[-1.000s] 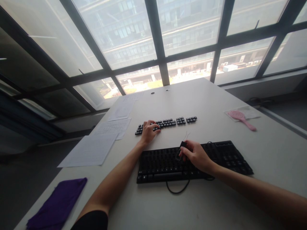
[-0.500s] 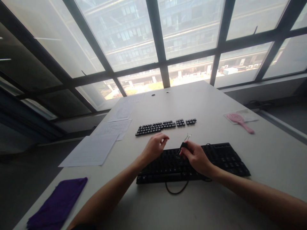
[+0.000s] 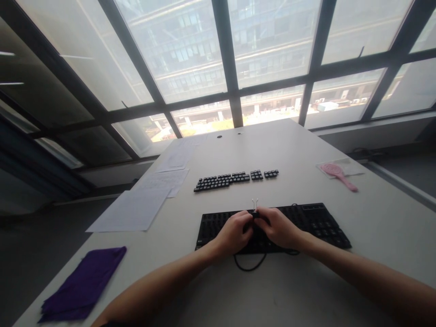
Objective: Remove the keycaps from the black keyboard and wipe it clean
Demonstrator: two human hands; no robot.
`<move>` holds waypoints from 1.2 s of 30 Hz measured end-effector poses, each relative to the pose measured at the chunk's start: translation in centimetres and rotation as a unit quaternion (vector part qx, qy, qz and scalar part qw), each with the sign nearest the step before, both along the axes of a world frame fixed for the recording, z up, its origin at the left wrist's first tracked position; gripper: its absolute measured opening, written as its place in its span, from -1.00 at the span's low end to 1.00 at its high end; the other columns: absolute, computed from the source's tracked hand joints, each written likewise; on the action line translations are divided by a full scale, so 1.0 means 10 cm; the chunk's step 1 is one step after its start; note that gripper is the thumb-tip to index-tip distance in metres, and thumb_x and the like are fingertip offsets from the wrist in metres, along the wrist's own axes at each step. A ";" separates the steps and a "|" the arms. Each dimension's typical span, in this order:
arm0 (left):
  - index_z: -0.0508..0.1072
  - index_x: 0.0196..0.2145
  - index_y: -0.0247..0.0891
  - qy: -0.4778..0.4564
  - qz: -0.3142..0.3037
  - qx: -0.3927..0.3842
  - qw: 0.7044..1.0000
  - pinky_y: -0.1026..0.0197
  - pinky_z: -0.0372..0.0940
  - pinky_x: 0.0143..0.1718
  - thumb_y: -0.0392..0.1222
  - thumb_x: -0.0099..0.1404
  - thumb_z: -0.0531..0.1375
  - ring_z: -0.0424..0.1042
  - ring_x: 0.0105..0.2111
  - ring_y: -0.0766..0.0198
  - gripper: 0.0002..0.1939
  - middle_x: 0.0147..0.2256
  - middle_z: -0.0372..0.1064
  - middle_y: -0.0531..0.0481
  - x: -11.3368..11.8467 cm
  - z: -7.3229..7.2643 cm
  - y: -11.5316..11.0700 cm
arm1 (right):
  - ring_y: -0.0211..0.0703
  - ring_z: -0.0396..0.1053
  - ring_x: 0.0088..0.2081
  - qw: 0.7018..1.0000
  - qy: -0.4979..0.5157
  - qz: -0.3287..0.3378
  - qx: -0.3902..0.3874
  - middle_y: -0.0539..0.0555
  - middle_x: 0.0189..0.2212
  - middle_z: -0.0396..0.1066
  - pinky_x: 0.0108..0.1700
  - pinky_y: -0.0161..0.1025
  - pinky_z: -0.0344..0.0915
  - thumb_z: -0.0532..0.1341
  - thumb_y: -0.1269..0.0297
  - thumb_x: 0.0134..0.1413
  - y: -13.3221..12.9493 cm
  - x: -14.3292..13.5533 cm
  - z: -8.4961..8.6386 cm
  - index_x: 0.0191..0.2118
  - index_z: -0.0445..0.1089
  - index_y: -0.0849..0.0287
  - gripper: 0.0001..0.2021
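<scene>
We handled a wire-pronged tool (image 3: 255, 214) over the keyboard (image 3: 311, 223), right hand (image 3: 279, 228) pinching, left hand (image 3: 234, 232) curled, hold unclear; steadiness seemed needed next.

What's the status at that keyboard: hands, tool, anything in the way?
Right hand pinching black wire-pronged tool, above keyboard. Left hand at tool, grip unclear. Hands mask part of keyboard; cable loop at near edge.

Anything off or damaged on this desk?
Yes, one oddity: black keycaps lie in rows on the desk beyond the keyboard, rather than mounted. The neat rows suggest deliberate placement. No spill or damage shows, though the left hand and right hand hide part of the keyboard.
</scene>
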State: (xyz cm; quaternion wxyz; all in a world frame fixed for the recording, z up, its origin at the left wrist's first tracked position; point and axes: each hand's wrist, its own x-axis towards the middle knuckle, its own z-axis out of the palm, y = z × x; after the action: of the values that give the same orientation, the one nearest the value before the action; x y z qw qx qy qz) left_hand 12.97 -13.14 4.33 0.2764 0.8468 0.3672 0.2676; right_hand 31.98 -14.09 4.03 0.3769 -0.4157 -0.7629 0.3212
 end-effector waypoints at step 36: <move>0.46 -0.15 -0.17 -0.006 0.024 0.098 0.995 0.06 0.30 0.00 -0.30 0.36 0.17 0.36 -0.08 0.14 -0.87 -0.13 0.36 -0.09 0.02 -0.01 0.00 | -0.19 0.41 -0.51 0.967 0.217 -0.044 -0.125 -0.04 -0.50 0.44 -0.44 -0.28 0.33 0.14 0.19 0.26 0.08 0.00 -0.10 -0.23 0.26 0.12 -0.88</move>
State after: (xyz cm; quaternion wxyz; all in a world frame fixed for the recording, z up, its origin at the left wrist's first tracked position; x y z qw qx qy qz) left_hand 13.22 -13.11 4.24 0.1881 0.8589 0.3582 0.3140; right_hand 32.01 -13.27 3.04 0.4926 -0.4128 -0.5975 0.4795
